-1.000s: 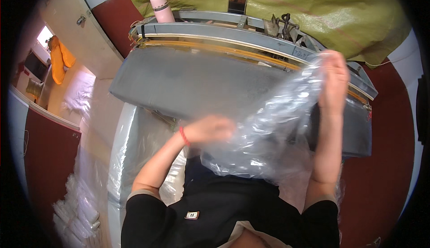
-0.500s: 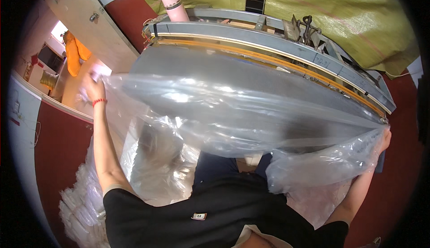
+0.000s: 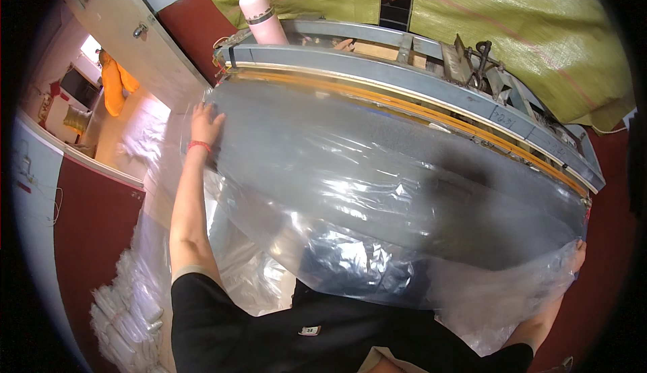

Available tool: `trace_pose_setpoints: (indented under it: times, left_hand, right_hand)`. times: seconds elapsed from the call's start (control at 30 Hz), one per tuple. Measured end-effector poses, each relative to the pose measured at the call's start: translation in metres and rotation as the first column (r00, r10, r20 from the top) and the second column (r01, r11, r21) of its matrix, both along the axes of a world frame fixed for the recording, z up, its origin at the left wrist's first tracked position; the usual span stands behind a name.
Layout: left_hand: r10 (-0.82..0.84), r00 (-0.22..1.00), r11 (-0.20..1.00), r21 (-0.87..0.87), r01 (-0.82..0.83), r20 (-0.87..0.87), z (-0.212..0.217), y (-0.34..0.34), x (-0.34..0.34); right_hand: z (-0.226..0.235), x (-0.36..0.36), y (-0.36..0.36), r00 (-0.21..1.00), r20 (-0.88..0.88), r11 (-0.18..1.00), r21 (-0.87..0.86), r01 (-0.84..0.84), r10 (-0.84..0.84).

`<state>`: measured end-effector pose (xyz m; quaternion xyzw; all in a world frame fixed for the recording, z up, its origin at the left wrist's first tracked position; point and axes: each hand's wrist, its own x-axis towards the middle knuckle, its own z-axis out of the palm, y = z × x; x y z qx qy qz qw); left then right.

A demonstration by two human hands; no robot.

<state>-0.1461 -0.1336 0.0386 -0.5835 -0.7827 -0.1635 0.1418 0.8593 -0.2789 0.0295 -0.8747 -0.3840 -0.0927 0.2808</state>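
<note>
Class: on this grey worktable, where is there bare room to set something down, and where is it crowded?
Little is free: the clear plastic sheet, stretched between the left hand and right hand, covers most of the grey table. A bare patch lies beside the yellow strip. The rail behind is crowded: pink bottle, scissors.

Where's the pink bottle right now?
In the head view the pink bottle stands upright at the top left, on the far left end of the grey machine, beyond the clear plastic sheet and in front of the green tarp.
</note>
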Motion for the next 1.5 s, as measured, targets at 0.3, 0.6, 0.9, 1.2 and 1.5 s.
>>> trace_pose_setpoints:
  times: [0.3,0.6,0.9,1.2,1.5]
  left_hand:
    - [-0.188,0.961,0.967,-0.135,0.217,0.204,-0.030,0.066,-0.004]
    - [-0.438,0.685,0.883,0.135,0.450,0.582,0.022,0.068,0.123]
    - [-0.366,-0.205,-0.074,0.192,0.979,0.908,0.060,-0.172,0.531]
    - [-0.218,0.010,0.209,0.037,0.977,0.976,-0.021,-0.208,0.558]
    - [-0.675,0.276,0.262,-0.127,0.957,0.684,-0.060,-0.175,0.524]
  right_hand:
    - [-0.013,0.062,-0.028,0.996,-0.039,0.995,-0.050,0.081,-0.083]
    - [0.017,-0.041,0.025,0.971,0.102,0.974,-0.053,0.221,-0.215]
    - [0.005,-0.026,0.009,0.964,0.191,0.982,0.007,0.189,-0.187]
    - [0.008,-0.015,0.003,0.957,0.187,0.973,-0.014,0.230,-0.224]
    - [0.012,-0.017,0.006,0.965,0.130,0.968,-0.074,0.240,-0.229]
